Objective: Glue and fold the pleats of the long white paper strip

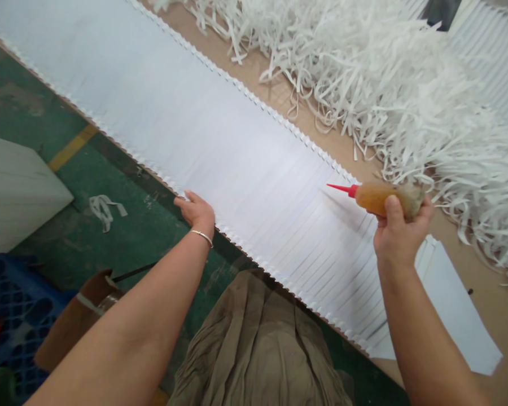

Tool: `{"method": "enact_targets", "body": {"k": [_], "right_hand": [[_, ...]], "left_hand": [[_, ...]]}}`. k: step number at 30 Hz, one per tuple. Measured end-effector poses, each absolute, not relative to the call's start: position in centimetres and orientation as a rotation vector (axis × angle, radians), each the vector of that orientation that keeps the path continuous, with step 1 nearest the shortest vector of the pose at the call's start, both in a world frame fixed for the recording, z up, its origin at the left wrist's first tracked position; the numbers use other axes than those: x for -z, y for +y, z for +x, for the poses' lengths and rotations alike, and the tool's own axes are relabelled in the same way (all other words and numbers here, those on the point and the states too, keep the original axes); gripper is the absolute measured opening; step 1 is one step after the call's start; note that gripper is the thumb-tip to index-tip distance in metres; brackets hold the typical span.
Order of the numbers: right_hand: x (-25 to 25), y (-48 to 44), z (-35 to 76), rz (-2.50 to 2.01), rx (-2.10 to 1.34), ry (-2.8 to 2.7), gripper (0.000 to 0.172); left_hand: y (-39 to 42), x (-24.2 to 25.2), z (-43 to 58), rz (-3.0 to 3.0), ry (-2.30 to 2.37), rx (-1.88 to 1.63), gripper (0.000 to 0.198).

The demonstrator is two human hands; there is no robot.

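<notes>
One glue bottle (383, 198) clamped in your right hand (400, 231), red nozzle at 9 o'clock over pleated paper (220, 146). Left hand (198, 211) presses near edge, fingers together. No glue line visible yet; judge work just beginning.

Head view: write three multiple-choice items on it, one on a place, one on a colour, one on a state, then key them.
1. Where does the left hand rest?
A. on the near edge of the pleated sheet
B. on the strip pile
C. on the crate

2. What colour is the bottle nozzle?
A. blue
B. red
C. white

3. How is the right hand?
A. open and flat
B. shut on the bottle
C. holding scissors

Key: A, fingers lie at the sheet's edge; B, the tip shows red; B, fingers wrap the bottle.
</notes>
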State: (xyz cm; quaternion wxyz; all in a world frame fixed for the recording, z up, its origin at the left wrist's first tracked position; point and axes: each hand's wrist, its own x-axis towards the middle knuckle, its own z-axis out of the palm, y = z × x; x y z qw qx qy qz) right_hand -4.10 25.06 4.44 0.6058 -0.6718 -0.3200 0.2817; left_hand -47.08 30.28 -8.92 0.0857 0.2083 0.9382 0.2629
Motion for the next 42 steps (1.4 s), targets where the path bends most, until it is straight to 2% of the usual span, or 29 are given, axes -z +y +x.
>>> {"method": "enact_targets", "body": {"k": [4,9,15,23,42], "right_hand": [[-2.2,30.4,-1.7,-1.467,-0.727,-0.635,0.056],[-1.1,32.8,-1.1,-1.493,-0.758,-0.6,0.062],[-1.2,33.1,-1.5,-1.514,-0.753,-0.596,0.064],[-2.0,29.8,-3.7,-1.493,-0.839,-0.659,0.06],[-1.5,17.9,-10.7,-1.743,-0.842,-0.891,0.072]], "left_hand": [[30.3,8.8,-47.2,0.619,2.803,-0.759,0.024],[30.2,8.9,-47.3,0.653,2.806,-0.763,0.026],[30.1,8.9,-47.4,0.654,2.815,-0.776,0.018],[30.2,8.6,-47.1,0.653,2.828,-0.766,0.017],[30.4,8.7,-46.8,0.61,2.79,-0.765,0.024]]}}
